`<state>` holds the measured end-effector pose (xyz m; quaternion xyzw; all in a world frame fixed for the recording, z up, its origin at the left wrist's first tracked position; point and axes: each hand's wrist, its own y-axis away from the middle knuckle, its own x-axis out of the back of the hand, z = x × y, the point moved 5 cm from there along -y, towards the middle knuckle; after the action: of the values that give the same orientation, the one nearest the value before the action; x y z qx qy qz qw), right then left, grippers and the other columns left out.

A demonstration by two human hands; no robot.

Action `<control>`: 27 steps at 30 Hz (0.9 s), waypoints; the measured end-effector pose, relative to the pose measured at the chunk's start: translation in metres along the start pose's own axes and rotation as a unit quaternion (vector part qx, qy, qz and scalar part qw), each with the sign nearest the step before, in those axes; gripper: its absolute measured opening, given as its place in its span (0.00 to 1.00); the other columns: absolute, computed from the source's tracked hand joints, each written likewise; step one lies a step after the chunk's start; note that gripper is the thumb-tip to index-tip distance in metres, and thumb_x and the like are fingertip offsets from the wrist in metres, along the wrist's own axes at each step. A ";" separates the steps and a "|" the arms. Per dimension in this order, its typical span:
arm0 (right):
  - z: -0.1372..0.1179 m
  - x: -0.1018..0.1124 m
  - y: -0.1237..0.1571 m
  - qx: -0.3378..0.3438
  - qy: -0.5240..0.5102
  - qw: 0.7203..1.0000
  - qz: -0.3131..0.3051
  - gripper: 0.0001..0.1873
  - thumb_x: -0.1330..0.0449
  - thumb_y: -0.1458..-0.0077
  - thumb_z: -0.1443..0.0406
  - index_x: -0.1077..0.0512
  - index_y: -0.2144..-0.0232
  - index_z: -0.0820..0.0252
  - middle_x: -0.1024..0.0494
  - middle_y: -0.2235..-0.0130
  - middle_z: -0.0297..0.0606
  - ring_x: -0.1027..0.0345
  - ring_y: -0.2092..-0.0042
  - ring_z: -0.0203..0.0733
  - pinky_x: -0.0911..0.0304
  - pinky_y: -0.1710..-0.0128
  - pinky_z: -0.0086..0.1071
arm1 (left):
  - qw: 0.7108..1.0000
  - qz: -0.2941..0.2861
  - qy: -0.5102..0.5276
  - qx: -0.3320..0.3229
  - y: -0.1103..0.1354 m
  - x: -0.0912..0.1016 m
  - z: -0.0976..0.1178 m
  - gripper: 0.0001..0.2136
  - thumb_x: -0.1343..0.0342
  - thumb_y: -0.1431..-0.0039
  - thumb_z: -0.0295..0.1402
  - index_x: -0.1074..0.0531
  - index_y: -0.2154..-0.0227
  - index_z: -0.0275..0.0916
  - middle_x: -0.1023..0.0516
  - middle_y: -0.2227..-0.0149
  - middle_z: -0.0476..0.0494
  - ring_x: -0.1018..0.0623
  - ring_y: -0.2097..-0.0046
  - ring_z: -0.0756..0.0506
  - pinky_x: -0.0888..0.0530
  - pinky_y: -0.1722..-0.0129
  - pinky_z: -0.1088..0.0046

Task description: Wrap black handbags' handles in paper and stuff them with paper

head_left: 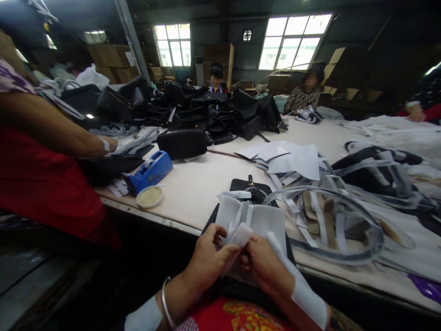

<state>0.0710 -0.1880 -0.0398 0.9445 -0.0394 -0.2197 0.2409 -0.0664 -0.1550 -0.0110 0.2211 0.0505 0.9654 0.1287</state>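
landmark: white foam sheet (272, 219). a white wrapping strip (242, 234) is lying over its middle, long axis apparently running near to far, near end sitting between 2 hands. left hand (206, 257) is curling, thumb and fingers closing on the strip; right hand (267, 264) is pinching its right edge; neither is looking nearer. right of the sheet, a clear-wrapped strap (374, 248) is looping, 1 end reaching the sheet's far edge; well left, a blue tape dispenser (151, 172) is standing.

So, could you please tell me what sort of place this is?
Probably a bag factory or workshop: black handbags lie heaped on a worktable that also holds a blue tape dispenser, with cardboard boxes behind.
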 end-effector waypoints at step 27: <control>-0.026 0.006 0.015 0.253 0.529 0.805 0.094 0.19 0.51 0.37 0.63 0.29 0.77 0.60 0.25 0.74 0.38 0.33 0.71 0.38 0.44 0.69 0.31 | 0.935 -0.285 0.178 0.111 0.005 -0.026 0.004 0.22 0.56 0.35 0.53 0.36 0.54 0.37 0.26 0.73 0.46 0.28 0.79 0.51 0.31 0.84 0.81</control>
<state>0.0876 -0.1910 -0.0144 0.9335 -0.0486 0.3554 -0.0038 -0.0432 -0.1666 -0.0176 0.0344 0.2407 0.9000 0.3619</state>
